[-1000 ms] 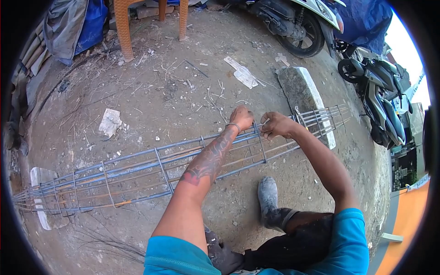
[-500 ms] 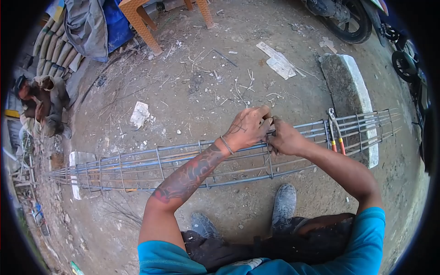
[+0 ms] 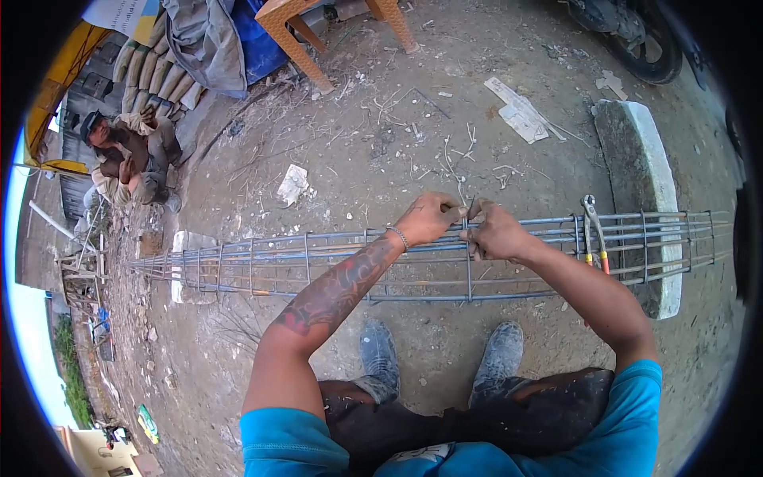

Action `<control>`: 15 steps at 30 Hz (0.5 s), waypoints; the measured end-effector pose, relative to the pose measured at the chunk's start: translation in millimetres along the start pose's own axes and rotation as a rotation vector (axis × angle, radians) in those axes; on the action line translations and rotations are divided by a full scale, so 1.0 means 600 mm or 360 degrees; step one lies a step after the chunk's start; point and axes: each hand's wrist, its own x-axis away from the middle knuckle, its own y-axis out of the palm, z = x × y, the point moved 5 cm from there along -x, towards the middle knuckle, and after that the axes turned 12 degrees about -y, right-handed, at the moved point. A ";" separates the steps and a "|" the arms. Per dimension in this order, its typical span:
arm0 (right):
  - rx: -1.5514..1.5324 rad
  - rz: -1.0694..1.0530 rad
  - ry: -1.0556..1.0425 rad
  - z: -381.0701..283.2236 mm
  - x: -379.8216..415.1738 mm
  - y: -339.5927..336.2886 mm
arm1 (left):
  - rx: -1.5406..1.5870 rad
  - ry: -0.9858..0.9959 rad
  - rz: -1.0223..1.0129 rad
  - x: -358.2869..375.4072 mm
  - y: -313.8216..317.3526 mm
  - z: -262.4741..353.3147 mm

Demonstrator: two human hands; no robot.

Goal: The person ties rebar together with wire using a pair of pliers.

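A long rebar cage (image 3: 381, 299) of thin bars and square stirrups lies across in front of me, raised on blocks. My left hand (image 3: 430, 219) is at its far top bar, fingers pinched beside a stirrup (image 3: 469, 274). Close on the other side of that stirrup, my right hand (image 3: 497, 231) has its thumb and fingers closed too. A short tie wire seems to be between the fingertips, mostly hidden by them. Pincers (image 3: 593, 226) with red and yellow handles rest on the cage, right of my right hand.
A concrete block (image 3: 636, 151) supports the cage at right, a smaller pale block (image 3: 189, 242) at left. Wire scraps (image 3: 457, 155) and flattened paper (image 3: 520, 115) litter the ground. A person (image 3: 131, 159) squats at far left. An orange plastic chair (image 3: 298, 40) and a motorbike (image 3: 652, 48) stand beyond.
My view has shifted, so the cage appears higher and the surroundings lie farther right. My hands have drawn slightly apart at the same stirrup, and the fingertips show more.
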 end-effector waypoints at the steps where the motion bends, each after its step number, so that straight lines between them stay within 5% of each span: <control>1: -0.0053 0.0027 0.0082 0.004 0.003 -0.001 | -0.0215 0.0035 0.0002 0.002 0.003 -0.009; 4: -0.0117 0.0079 0.0148 -0.002 0.011 -0.002 | -0.0348 0.0121 -0.0027 0.041 0.013 -0.019; 6: -0.0101 0.0104 0.0184 0.001 0.010 -0.002 | -0.0812 0.0728 0.0760 0.106 0.006 0.008; 9: -0.0066 0.0140 0.0247 -0.001 0.012 -0.002 | -0.1113 0.0767 0.0471 0.154 0.038 -0.002; 13: 0.0068 0.0208 0.0302 -0.015 0.018 0.000 | -0.1029 0.0900 0.0604 0.160 0.044 0.000; 15: 0.0053 0.0248 0.0332 -0.014 0.024 0.007 | -0.0962 0.0679 0.0373 0.141 0.041 -0.003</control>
